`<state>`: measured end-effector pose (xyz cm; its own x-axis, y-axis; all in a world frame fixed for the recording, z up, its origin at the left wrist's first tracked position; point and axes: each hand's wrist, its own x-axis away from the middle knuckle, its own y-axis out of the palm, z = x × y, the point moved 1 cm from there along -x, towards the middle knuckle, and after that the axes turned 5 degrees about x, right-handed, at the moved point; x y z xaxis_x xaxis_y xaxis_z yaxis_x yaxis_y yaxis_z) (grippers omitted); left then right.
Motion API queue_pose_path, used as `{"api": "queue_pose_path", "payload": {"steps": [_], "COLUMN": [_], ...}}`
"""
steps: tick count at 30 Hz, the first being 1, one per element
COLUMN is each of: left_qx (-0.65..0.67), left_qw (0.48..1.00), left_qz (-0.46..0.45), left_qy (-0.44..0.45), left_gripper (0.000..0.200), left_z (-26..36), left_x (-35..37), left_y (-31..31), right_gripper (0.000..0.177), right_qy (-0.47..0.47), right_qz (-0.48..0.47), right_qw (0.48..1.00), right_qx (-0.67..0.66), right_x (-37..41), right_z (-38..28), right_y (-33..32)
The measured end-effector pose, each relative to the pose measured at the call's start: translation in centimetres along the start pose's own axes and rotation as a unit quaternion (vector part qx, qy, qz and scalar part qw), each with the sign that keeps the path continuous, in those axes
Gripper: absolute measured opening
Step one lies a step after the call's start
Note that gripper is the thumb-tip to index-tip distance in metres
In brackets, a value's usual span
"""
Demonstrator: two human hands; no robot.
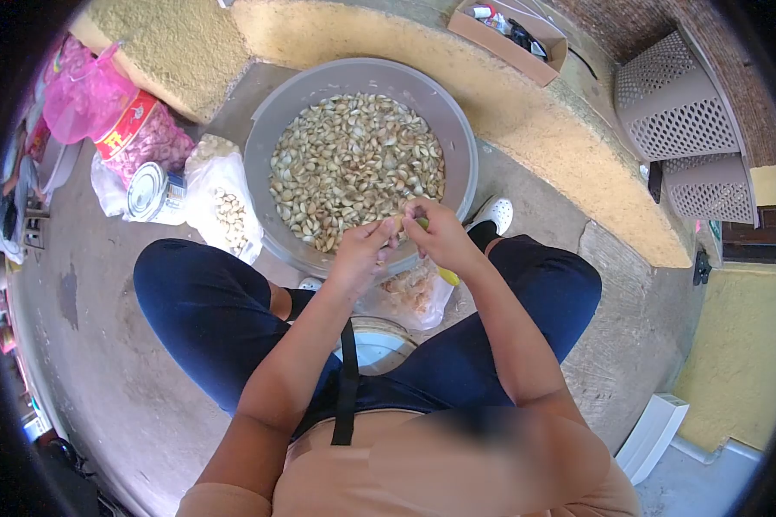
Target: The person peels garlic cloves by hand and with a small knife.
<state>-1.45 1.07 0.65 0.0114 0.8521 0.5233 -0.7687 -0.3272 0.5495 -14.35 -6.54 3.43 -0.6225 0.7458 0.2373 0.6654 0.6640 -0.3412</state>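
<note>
Seated person, both hands meeting at near rim of grey basin (pixel 267 146) full of garlic cloves (pixel 353 164), left hand (pixel 358 254) pinching a clove, right hand (pixel 440 237) gripping yellow-handled knife (pixel 447 276), plastic bags (pixel 220 202) beside basin on concrete floor (pixel 103 345).

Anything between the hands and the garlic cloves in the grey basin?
Nothing visible. The left hand and the right hand, gripping a yellow-handled tool, meet at the near rim of the basin, over the cloves.

**What Is Being Hidden Here**

The left hand (pixel 359 250) and right hand (pixel 440 233) are covering whatever they are pinching. The right one is swallowing most of a yellow-handled tool (pixel 448 277). Bits are lying in the cardboard box (pixel 509 41), too small to name.
</note>
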Motion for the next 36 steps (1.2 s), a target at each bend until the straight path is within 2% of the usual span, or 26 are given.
{"api": "queue_pose_path", "payload": {"steps": [2, 5, 8, 14, 20, 23, 26, 29, 32, 35, 36], "left_qx": [0.011, 0.073, 0.09, -0.045, -0.049, -0.015, 0.085, 0.154, 0.145, 0.119, 0.112], "left_qw": [1.0, 0.997, 0.995, 0.995, 0.993, 0.993, 0.989, 0.985, 0.986, 0.99, 0.992], "left_qz": [0.005, 0.029, 0.038, 0.068, 0.086, 0.1, 0.119, 0.08, 0.077, 0.078, 0.062], "left_qy": [0.002, -0.011, 0.013, 0.051, 0.068, 0.067, 0.019, -0.017, -0.012, -0.001, 0.004], "left_gripper": [0.025, 0.023, 0.024, 0.023, 0.024, 0.022, 0.021, 0.019, 0.019, 0.018, 0.018], "left_z": [-0.2, 0.6, -0.1, 0.5, -0.1, 0.0, -0.3, -0.1, -0.1, 0.0, 0.1], "left_x": [0.0, 0.3, -0.3, -0.2, -0.5, -0.3, -0.9, -1.2, -1.4, -1.1, -1.0], "left_y": [0.1, 1.0, 0.7, 1.2, 0.9, 1.0, 0.2, -0.7, -0.9, -0.4, -0.2], "right_gripper": [0.016, 0.014, 0.013, 0.013, 0.011, 0.009, 0.007, 0.01, 0.013, 0.019, 0.021], "right_qy": [-0.006, -0.069, -0.092, -0.043, -0.064, -0.119, -0.142, -0.156, -0.103, -0.069, 0.009], "right_qz": [0.013, 0.098, 0.153, 0.197, 0.227, 0.19, 0.124, 0.106, 0.096, 0.092, 0.078], "right_qw": [1.0, 0.991, 0.977, 0.977, 0.961, 0.951, 0.963, 0.959, 0.976, 0.992, 0.997], "right_qx": [0.017, 0.063, 0.12, 0.065, 0.143, 0.211, 0.194, 0.213, 0.167, 0.054, -0.004], "right_x": [-0.1, -0.2, -0.2, 0.1, 0.0, 0.3, 0.6, 0.9, 1.1, 1.0, 0.9], "right_z": [0.1, -0.3, -0.8, -1.0, 0.0, -0.6, 0.1, -0.1, -0.4, 0.4, 0.3], "right_y": [0.2, 0.7, 1.0, 1.1, 1.8, 2.0, 3.0, 3.0, 2.1, 1.7, 1.5]}}
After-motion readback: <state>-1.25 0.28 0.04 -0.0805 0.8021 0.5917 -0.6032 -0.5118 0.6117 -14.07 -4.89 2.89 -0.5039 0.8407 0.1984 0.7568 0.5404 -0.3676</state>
